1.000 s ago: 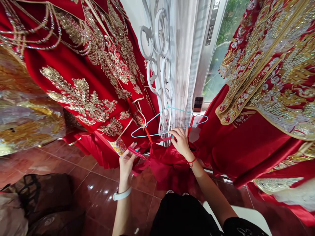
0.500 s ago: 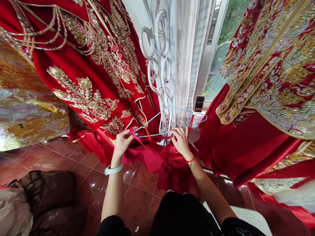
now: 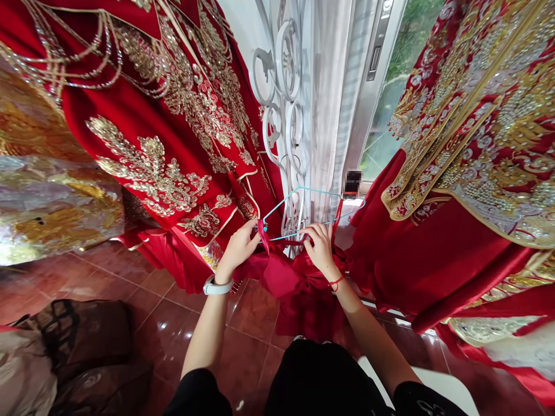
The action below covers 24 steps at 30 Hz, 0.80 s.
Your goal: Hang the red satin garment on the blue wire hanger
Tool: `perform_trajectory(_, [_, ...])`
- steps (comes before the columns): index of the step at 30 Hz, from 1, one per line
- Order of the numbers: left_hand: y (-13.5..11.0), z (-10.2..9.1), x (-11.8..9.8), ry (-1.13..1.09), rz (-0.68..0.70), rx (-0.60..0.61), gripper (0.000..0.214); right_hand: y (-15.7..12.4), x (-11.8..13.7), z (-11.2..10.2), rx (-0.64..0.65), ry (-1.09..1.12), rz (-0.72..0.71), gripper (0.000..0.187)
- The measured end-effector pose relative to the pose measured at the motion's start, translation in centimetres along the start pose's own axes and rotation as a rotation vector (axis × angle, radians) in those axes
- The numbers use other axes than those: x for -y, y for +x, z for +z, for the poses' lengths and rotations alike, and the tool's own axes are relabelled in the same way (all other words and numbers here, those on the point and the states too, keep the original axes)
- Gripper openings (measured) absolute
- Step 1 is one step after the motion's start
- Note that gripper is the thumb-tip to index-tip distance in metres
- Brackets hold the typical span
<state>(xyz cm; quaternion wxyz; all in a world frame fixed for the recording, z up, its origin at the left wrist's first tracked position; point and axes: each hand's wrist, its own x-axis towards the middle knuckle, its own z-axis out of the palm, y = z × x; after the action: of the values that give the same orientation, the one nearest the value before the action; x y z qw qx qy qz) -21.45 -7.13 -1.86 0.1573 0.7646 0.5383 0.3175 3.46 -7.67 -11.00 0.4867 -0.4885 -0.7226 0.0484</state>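
Observation:
A light blue wire hanger (image 3: 303, 190) hangs from the white scrollwork rail (image 3: 284, 86) in the middle. My left hand (image 3: 238, 248) pinches a red ribbon loop (image 3: 263, 234) of a plain red garment (image 3: 299, 283) at the hanger's left end. My right hand (image 3: 318, 245) grips the same red cloth under the hanger's lower bar, near its middle. The garment sags in folds below both hands. A white band sits on my left wrist, a red string on my right.
Red robes with gold embroidery hang at left (image 3: 165, 133) and right (image 3: 472, 144). A gold garment in plastic (image 3: 47, 196) is at far left. A dark bag (image 3: 82, 346) lies on the red tiled floor (image 3: 247, 352). A window (image 3: 390, 86) is behind a sheer curtain.
My left hand has risen from below the garment up to the hanger's left end, carrying the red ribbon loop with it. My right hand stays at the lower bar.

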Motion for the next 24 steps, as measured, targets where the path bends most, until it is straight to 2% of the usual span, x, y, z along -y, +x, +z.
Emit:
perform_trajectory(4, [0.0,0.3,0.1,-0.006,-0.016,-0.023,0.028,0.0,-0.1,0.2,-0.015,-0.018,-0.003,0.030])
perform_trajectory(9, [-0.1,1.0,0.2,0.012,-0.108,-0.107,0.031,-0.1,0.0,0.6,-0.019,-0.023,0.010,0.032])
perform_trajectory(13, [-0.4,1.8,0.1,0.085,-0.071,-0.207,0.030,-0.2,-0.2,0.7,-0.036,-0.019,0.014,0.034])
perform_trajectory(18, [-0.4,2.4,0.2,0.019,-0.058,-0.213,0.033,0.2,-0.4,0.6,-0.033,-0.021,0.004,0.033])
perform_trajectory(22, [-0.1,2.6,0.8,0.039,-0.028,-0.274,0.030,0.3,-0.9,0.6,-0.052,0.089,-0.021,0.034])
perform_trajectory(24, [0.1,2.5,1.3,0.035,-0.032,-0.280,0.029,-0.3,-2.4,0.4,-0.147,0.185,0.018,0.032])
